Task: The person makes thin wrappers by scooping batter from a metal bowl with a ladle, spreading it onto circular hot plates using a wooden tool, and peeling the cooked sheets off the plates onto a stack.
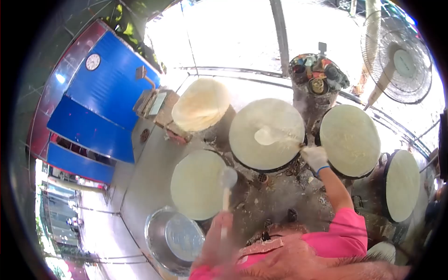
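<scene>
My left hand (220, 231), blurred by motion, is wrapped round the handle of a ladle (227, 178) with a pale round head. The ladle hangs over the right edge of the left griddle (196, 186), which is covered with a pale round sheet. In a white glove, my right hand (315, 157) is closed at the right rim of the middle griddle (261, 112). A pale round-headed tool (266, 136) stretches from its fingers across that griddle; its exact kind is blurred. Left of me sits a metal basin (156, 240) with pale liquid.
A stack of thin flatbreads (200, 105) lies behind the left griddle. More round griddles stand to the right (350, 140) and far right (402, 186). A cluttered drum (317, 100) and a standing fan (396, 65) are at the back. A clock (93, 61) hangs at left.
</scene>
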Action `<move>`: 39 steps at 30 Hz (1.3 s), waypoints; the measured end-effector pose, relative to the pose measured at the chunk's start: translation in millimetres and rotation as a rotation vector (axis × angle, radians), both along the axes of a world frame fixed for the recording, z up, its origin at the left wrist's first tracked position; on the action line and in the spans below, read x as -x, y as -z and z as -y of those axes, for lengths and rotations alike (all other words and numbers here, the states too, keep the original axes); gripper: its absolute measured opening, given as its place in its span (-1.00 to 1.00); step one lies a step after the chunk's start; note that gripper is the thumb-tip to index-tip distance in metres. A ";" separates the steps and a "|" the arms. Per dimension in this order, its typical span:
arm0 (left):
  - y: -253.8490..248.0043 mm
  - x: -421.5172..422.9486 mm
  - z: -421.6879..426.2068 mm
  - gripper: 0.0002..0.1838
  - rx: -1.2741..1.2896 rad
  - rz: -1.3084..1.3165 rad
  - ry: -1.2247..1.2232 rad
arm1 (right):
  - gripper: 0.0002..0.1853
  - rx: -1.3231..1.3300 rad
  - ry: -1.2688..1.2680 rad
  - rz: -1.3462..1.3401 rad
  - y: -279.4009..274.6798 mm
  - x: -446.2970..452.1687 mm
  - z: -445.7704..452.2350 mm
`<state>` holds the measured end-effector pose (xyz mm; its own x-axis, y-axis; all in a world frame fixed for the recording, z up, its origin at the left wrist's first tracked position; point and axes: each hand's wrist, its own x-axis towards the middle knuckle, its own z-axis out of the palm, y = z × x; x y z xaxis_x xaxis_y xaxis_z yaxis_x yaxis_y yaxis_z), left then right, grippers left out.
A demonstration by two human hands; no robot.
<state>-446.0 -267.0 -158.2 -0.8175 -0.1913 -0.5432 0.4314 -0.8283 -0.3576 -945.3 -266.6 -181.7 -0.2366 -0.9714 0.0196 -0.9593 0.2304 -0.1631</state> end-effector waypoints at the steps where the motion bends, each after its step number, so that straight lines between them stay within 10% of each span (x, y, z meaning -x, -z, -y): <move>1: 1.0 8.3 11.6 -0.82 0.043 0.021 0.019 | -0.78 0.138 0.160 0.065 11.8 6.7 -8.2; 9: -38.3 141.5 72.4 -0.68 1.041 0.565 -0.040 | -0.80 0.137 0.319 0.035 26.0 -1.2 -59.0; 12: -22.9 185.3 85.9 -0.79 0.649 0.630 -0.014 | -0.69 0.111 0.327 -0.055 32.3 -40.3 -78.6; 14: -2.1 219.6 76.6 -0.83 0.888 0.855 -0.072 | -0.71 0.091 0.218 0.006 46.7 -88.0 -77.5; 16: 22.4 227.4 64.3 -0.73 0.825 0.371 -0.201 | -0.72 0.153 0.177 0.110 44.2 -123.3 -74.5; 19: -21.6 150.2 43.4 -0.68 0.963 0.453 0.006 | -0.71 0.069 0.223 0.129 6.1 -139.9 -88.4; 22: -35.0 87.1 11.1 -0.85 0.519 0.466 0.119 | -0.69 0.470 0.027 0.001 14.1 -142.3 -113.8; 28: -40.4 66.5 27.3 -0.68 0.025 -0.053 0.204 | -0.59 0.467 0.325 -0.143 6.9 -171.7 -106.2; 32: -45.0 42.6 11.3 -0.50 0.050 -0.179 0.382 | -0.60 -0.135 0.323 -0.025 8.3 -161.5 -99.1; 37: -30.5 23.3 -20.7 -0.51 0.392 -0.047 0.829 | -0.69 0.300 0.845 0.195 4.9 -133.6 -170.9; 39: -22.3 40.4 -37.9 -0.49 0.147 -0.164 0.891 | -0.68 0.441 0.943 0.241 -6.7 -132.8 -226.9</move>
<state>-486.4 -229.1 -135.9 -0.7601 0.4892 -0.4277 -0.4358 -0.8720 -0.2229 -812.6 -39.8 -175.1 -0.9335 -0.3122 0.1765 -0.3552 0.7370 -0.5750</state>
